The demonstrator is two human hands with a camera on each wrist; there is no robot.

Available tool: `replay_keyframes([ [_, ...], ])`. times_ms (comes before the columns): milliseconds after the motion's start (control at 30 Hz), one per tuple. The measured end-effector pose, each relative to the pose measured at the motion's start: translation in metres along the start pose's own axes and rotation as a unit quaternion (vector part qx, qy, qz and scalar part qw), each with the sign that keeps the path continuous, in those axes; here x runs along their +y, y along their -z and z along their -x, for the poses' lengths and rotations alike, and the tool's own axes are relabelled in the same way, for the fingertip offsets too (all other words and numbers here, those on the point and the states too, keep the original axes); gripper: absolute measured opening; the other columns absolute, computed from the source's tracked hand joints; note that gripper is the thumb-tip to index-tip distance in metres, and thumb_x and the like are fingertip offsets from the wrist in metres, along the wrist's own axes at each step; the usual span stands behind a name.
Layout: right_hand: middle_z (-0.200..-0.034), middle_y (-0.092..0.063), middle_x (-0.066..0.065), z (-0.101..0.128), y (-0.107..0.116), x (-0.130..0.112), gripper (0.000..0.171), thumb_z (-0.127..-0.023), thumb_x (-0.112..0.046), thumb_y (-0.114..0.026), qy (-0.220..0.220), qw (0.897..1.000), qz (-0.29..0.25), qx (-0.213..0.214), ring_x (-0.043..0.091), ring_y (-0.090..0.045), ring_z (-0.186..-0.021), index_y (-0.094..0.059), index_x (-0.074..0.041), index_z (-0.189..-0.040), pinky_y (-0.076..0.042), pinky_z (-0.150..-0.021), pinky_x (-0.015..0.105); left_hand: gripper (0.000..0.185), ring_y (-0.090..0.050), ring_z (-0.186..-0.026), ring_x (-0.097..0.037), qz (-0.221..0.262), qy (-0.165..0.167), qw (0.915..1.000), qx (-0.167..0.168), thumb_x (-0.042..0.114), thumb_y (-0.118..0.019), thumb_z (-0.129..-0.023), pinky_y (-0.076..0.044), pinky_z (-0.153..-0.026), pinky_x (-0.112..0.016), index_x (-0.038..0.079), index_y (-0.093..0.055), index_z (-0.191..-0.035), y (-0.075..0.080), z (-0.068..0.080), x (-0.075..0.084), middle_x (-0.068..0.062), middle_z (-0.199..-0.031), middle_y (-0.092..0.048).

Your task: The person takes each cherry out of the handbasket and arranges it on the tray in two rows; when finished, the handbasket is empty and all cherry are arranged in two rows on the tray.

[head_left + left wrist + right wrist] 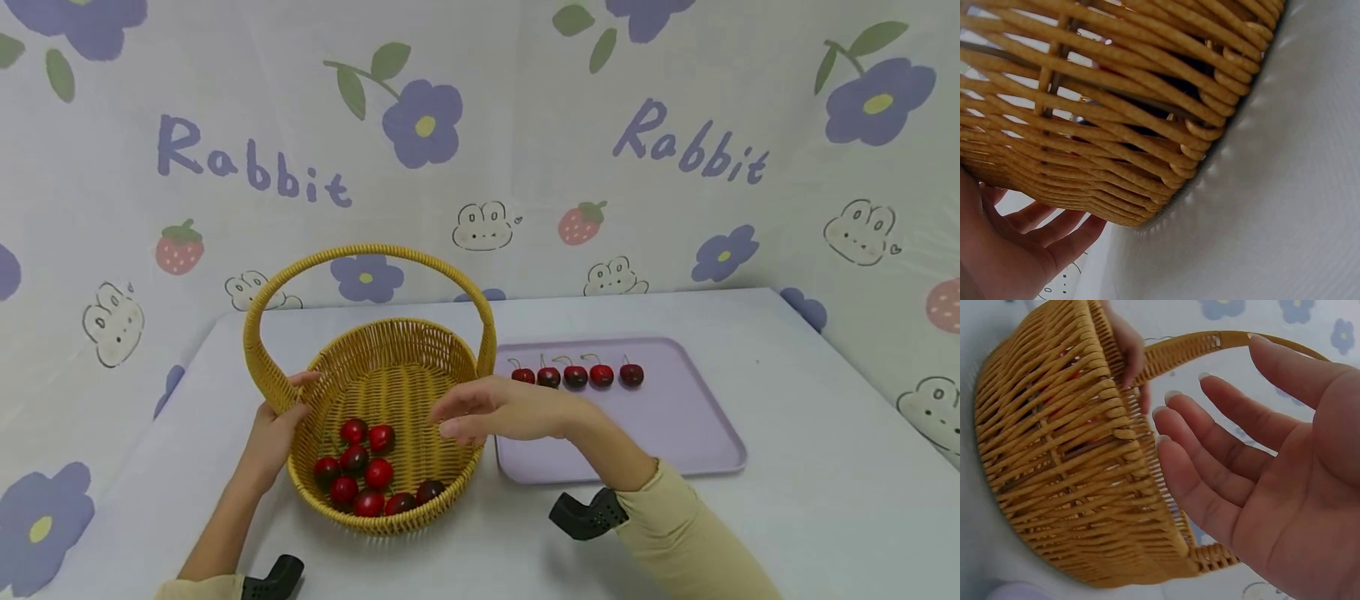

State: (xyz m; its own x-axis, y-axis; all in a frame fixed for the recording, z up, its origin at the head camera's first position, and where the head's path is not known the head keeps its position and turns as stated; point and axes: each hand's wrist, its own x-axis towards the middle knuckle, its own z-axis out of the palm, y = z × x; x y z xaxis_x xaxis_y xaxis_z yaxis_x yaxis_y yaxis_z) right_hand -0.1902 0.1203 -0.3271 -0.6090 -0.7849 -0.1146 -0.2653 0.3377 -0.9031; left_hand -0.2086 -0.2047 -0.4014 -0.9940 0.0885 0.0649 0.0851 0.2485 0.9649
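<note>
tan woven basket [390, 392], red cherries [367, 471], seemingly lilac tray [675, 417]

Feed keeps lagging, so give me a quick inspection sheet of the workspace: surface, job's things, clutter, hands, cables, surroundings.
Surface: white table.
Job's things: wicker basket holding nine cherries; lilac tray with a row of five cherries.
Clutter: nothing seen.
Hands: left hand grips the basket's rim by the handle; right hand open above the basket, holding nothing.
Cables: nothing seen.
Surroundings: rabbit-and-flower backdrop.

A pale backdrop [480, 125] printed with purple flowers, strawberries, rabbit faces and the word "Rabbit" hangs behind a white surface [810, 500] under even, soft light.
</note>
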Motion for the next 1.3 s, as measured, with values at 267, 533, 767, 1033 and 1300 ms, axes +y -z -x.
replay_keyframes([
  [267,-0.116,-0.059,0.004,-0.029,-0.004,0.004,0.032,-0.099,-0.023,-0.051,0.020,0.998,0.004,-0.063,0.028,-0.059,-0.102,-0.057,-0.007,-0.126,-0.047,-0.087,0.045,0.044,-0.032,-0.131,-0.036,-0.001,-0.008,1.0000,0.002,-0.001,-0.034,-0.093,-0.024,-0.105,-0.051,-0.002,-0.042,-0.136,-0.001,0.001,-0.001,-0.021,-0.146,-0.031],
  [533,-0.109,-0.061,0.010,-0.049,-0.009,0.001,0.029,-0.099,-0.029,-0.049,-0.030,0.988,0.071,-0.133,0.024,-0.056,-0.101,-0.062,-0.009,-0.117,-0.046,-0.088,0.038,0.043,-0.029,-0.134,-0.038,-0.002,-0.011,0.9999,0.006,-0.002,-0.035,-0.093,-0.020,-0.107,-0.055,-0.002,-0.043,-0.135,-0.001,0.000,-0.004,-0.022,-0.146,-0.032],
  [767,-0.098,-0.061,-0.003,-0.067,-0.021,0.000,0.024,-0.097,-0.029,-0.053,-0.078,0.970,0.165,-0.163,0.009,-0.052,-0.091,-0.065,-0.014,-0.111,-0.044,-0.082,0.024,0.043,-0.030,-0.133,-0.037,0.005,-0.017,0.9998,0.008,-0.002,-0.035,-0.093,-0.020,-0.106,-0.055,-0.003,-0.044,-0.135,-0.001,-0.001,-0.005,-0.022,-0.146,-0.033],
  [1033,-0.088,-0.058,-0.007,-0.076,-0.028,0.003,0.017,-0.096,-0.026,-0.056,-0.105,0.954,0.198,-0.198,0.006,-0.049,-0.086,-0.066,-0.015,-0.104,-0.042,-0.077,0.022,0.043,-0.030,-0.133,-0.037,0.003,-0.019,0.9998,0.006,-0.002,-0.035,-0.093,-0.021,-0.106,-0.054,-0.002,-0.044,-0.135,-0.001,-0.002,-0.006,-0.022,-0.146,-0.033],
  [1300,-0.085,-0.061,-0.009,-0.079,-0.030,0.005,0.015,-0.094,-0.025,-0.060,-0.117,0.941,0.214,-0.233,0.004,-0.049,-0.082,-0.070,-0.014,-0.095,-0.041,-0.077,0.021,0.043,-0.029,-0.134,-0.038,-0.002,-0.022,0.9997,0.008,-0.002,-0.036,-0.093,-0.020,-0.106,-0.055,-0.003,-0.044,-0.135,-0.001,-0.002,-0.006,-0.023,-0.145,-0.033],
])
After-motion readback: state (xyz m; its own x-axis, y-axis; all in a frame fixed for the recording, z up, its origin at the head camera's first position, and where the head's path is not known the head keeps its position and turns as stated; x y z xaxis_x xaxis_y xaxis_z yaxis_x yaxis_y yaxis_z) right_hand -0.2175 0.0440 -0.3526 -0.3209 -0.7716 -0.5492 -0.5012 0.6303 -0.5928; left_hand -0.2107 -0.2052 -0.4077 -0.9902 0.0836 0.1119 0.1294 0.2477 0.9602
